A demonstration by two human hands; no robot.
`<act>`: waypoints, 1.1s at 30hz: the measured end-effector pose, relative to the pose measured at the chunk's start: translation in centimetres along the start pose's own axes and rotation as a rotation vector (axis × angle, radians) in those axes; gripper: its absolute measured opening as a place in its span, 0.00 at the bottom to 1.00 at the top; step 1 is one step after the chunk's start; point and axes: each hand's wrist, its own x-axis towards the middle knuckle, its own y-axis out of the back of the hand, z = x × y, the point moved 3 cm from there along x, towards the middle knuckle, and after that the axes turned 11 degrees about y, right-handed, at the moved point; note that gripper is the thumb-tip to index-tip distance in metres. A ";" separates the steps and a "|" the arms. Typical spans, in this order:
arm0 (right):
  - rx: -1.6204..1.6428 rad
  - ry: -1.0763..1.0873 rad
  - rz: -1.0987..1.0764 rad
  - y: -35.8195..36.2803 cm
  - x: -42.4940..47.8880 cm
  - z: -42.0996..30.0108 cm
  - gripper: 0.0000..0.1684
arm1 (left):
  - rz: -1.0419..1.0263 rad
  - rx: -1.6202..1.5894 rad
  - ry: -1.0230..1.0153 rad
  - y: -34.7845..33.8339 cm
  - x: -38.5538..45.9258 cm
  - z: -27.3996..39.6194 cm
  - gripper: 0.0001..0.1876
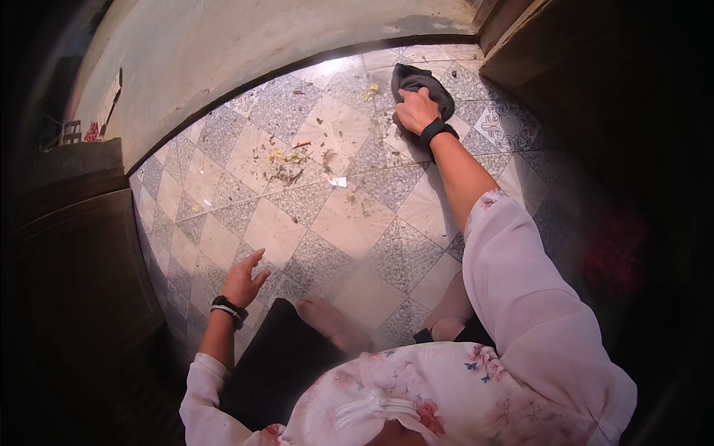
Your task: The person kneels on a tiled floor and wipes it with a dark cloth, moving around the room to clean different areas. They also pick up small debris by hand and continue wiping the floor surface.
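Far out at the upper right, my right hand [417, 110] presses on a bunched dark cloth [439, 96] that lies on the tiled floor [352, 218]. The fingers rest on top of the cloth, and what is under it is hidden. Off to the lower left, my left hand [244, 280] hovers with its fingers apart, holding nothing. Crumbs and dirt [285, 176] are scattered over the tiles between the hands. Among them lie yellow scraps [285, 158], a small orange-brown stub [302, 144] and a torn white scrap [337, 181].
A plastered wall [268, 42] bounds the floor at the far side. Dark wooden furniture or a frame [513, 33] stands at the upper right corner, and a dark wooden piece [78, 206] at the left. A bare foot [333, 323] is close below.
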 end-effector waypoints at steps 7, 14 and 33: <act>0.803 0.405 -0.163 8.2 2.0 -8.0 0.20 | -0.007 -0.412 0.244 -0.9 -3.5 -8.1 0.26; 0.197 1.008 -0.508 0.1 -19.3 -13.8 0.29 | -0.015 -0.617 0.475 -6.5 -4.3 -14.2 0.24; -0.381 0.570 0.254 1.8 7.3 -11.6 0.20 | 0.017 -0.777 0.438 -9.0 -2.1 -13.0 0.24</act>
